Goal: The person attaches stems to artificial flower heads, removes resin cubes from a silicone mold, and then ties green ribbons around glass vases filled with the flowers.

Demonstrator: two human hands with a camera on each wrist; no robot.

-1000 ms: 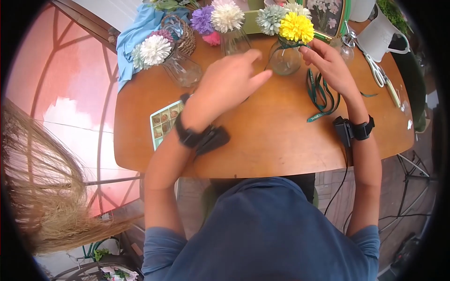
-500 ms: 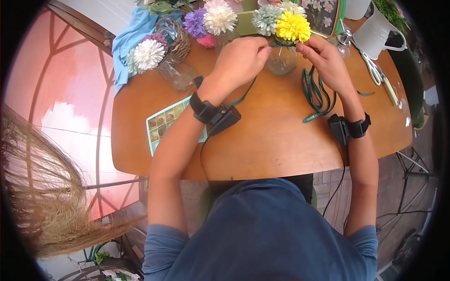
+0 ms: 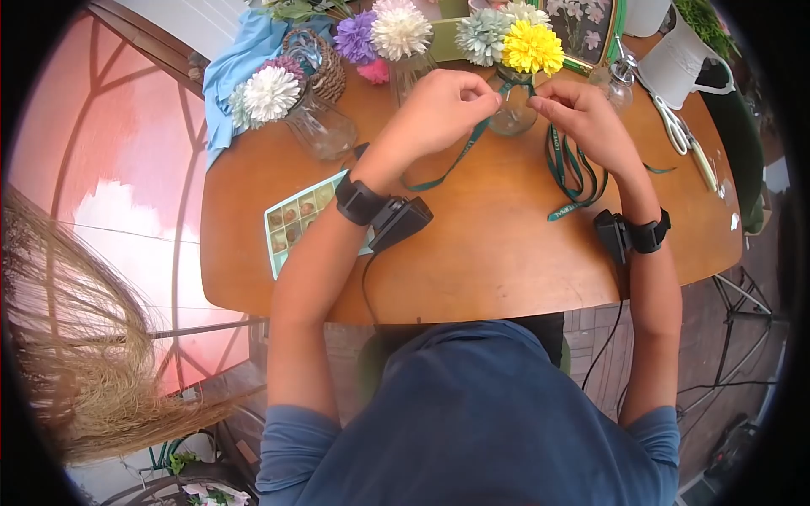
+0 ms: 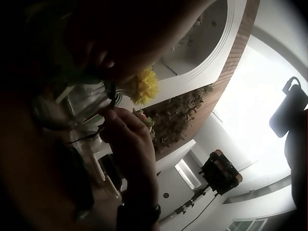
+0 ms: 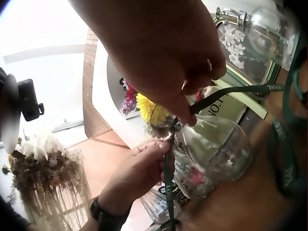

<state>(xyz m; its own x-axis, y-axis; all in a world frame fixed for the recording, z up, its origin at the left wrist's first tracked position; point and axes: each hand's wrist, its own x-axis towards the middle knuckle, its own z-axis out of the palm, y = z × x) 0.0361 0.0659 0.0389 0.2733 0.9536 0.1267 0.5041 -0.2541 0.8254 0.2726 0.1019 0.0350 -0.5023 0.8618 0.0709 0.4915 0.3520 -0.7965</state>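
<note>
A dark green printed ribbon [image 3: 462, 154] passes around the neck of a round clear glass vase [image 3: 512, 123]. The vase holds a yellow flower [image 3: 533, 48] and paler blooms. My left hand [image 3: 451, 108], at the left of the neck, pinches one ribbon end between thumb and fingers; its tail hangs down to the table. On the opposite side my right hand [image 3: 586, 120] pinches the other part, which runs to loose loops [image 3: 575, 175] on the table. In the right wrist view, both hands' fingertips are close to the crossing at the vase's neck [image 5: 178, 126].
More glass vases with flowers [image 3: 325, 131] stand at the left and back. A compartment tray [image 3: 291, 221] lies near my left forearm. Scissors [image 3: 672, 126], a small glass bottle [image 3: 620, 88], a white pitcher [image 3: 682, 63] and a framed flower picture [image 3: 588, 29] are at the right and back.
One second ago my left hand was apart from the ribbon with fingers spread. It came to the vase's neck and pinched the ribbon; both hands now hold it slightly lower.
</note>
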